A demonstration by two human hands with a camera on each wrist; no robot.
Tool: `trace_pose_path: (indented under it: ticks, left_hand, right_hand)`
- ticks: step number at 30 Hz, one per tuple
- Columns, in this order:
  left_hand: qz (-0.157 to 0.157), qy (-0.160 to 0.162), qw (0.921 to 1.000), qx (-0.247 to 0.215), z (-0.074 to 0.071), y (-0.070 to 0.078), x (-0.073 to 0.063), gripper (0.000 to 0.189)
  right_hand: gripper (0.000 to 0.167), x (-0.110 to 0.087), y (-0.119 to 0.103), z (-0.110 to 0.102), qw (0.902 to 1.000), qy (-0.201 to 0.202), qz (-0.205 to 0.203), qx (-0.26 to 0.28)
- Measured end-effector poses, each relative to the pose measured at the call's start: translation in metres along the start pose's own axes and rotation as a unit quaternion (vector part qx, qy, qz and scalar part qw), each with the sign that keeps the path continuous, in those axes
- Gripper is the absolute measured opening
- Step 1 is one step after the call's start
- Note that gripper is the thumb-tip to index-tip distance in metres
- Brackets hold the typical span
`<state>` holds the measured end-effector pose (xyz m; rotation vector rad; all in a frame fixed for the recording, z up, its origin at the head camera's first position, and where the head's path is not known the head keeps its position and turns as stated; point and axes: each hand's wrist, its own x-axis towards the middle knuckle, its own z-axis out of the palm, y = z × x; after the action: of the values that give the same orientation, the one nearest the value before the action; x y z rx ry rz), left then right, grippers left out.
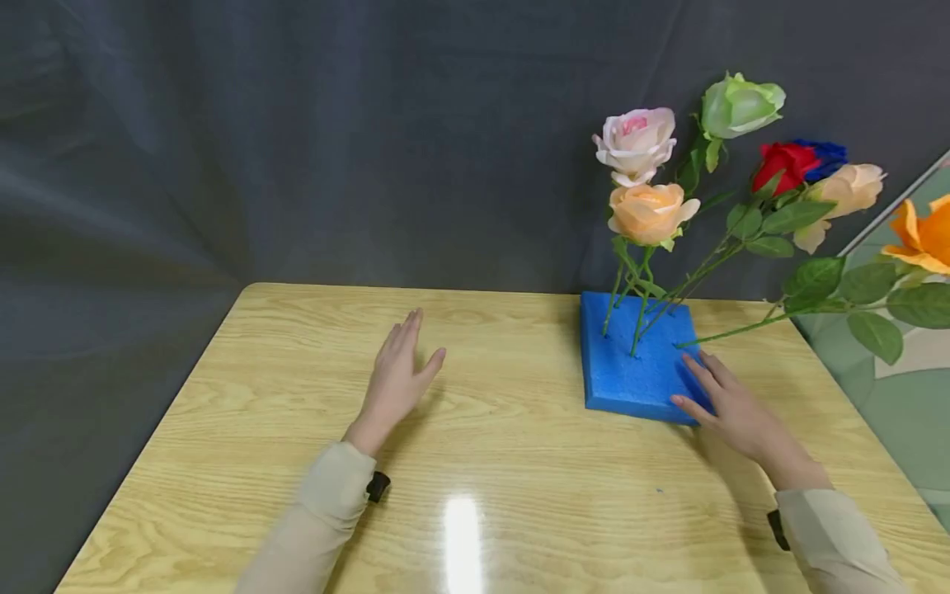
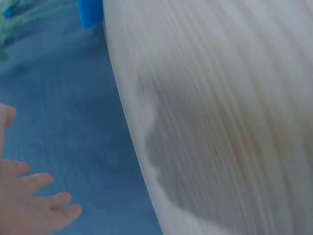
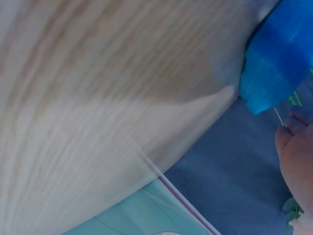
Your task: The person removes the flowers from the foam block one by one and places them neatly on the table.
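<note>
A blue foam block (image 1: 646,388) lies on the table with several artificial roses standing in it by their green stems. The right hand (image 1: 745,417) reaches over the block's right front corner, its fingers spread and loosely straight, fingertips right at the foam beside the orange rose's stem (image 1: 735,332). In the right wrist view, part of that hand (image 3: 298,152) shows beside the block (image 3: 279,56). Well to the left, the left hand (image 1: 393,379) is held over the table, fingers extended and thumb apart, with nothing in it. Its palm side and fingertips (image 2: 61,200) show in the left wrist view.
The roses are pink-white (image 1: 637,144), peach (image 1: 649,214), green (image 1: 742,107), red (image 1: 785,167), blue (image 1: 825,157), pale peach (image 1: 853,191) and orange (image 1: 931,235), several leaning right past the table's edge. A dark curtain (image 1: 416,148) hangs behind the wooden table (image 1: 505,462).
</note>
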<state>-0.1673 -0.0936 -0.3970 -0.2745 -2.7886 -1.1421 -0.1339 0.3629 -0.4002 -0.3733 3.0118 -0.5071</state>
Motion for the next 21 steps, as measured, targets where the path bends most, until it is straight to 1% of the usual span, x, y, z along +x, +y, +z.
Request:
trace_pose_path:
  ticks: [2, 4, 6, 9, 12, 15, 17, 19, 21]
  left_hand:
    - [0.007, -0.003, 0.9991, -0.043, 0.009, 0.007, 0.003, 0.067]
    - [0.010, -0.009, 0.9959, -0.090, 0.018, 0.016, 0.005, 0.063]
    - [0.009, -0.019, 0.9906, -0.135, 0.026, 0.024, 0.008, 0.061]
    - [0.013, -0.036, 0.9817, -0.186, 0.036, 0.035, 0.012, 0.058]
    - [0.021, -0.049, 0.9696, -0.239, 0.043, 0.044, 0.016, 0.055]
    - [0.011, -0.061, 0.9532, -0.296, 0.049, 0.052, 0.019, 0.053]
    - [-0.001, -0.066, 0.9427, -0.327, 0.052, 0.056, 0.021, 0.053]
    - [-0.009, -0.070, 0.9350, -0.348, 0.056, 0.060, 0.023, 0.052]
    - [-0.010, -0.070, 0.9306, -0.359, 0.060, 0.064, 0.026, 0.051]
  right_hand:
    - [0.076, 0.000, 0.001, 0.002, 0.9999, -0.008, -0.002, 0.009]
    - [0.074, -0.001, 0.002, 0.004, 0.9998, -0.009, -0.004, 0.016]
    - [0.074, 0.000, 0.002, 0.007, 0.9997, -0.009, -0.011, 0.022]
    - [0.073, 0.000, 0.003, 0.010, 0.9992, -0.003, -0.022, 0.034]
    - [0.072, 0.001, 0.004, 0.012, 0.9988, -0.001, -0.028, 0.040]
    - [0.072, 0.002, 0.004, 0.015, 0.9989, -0.003, -0.031, 0.034]
    - [0.072, 0.003, 0.004, 0.016, 0.9990, -0.006, -0.034, 0.030]
    - [0.072, 0.004, 0.003, 0.016, 0.9991, -0.008, -0.034, 0.026]
    - [0.072, 0.005, 0.002, 0.016, 0.9991, -0.013, -0.031, 0.025]
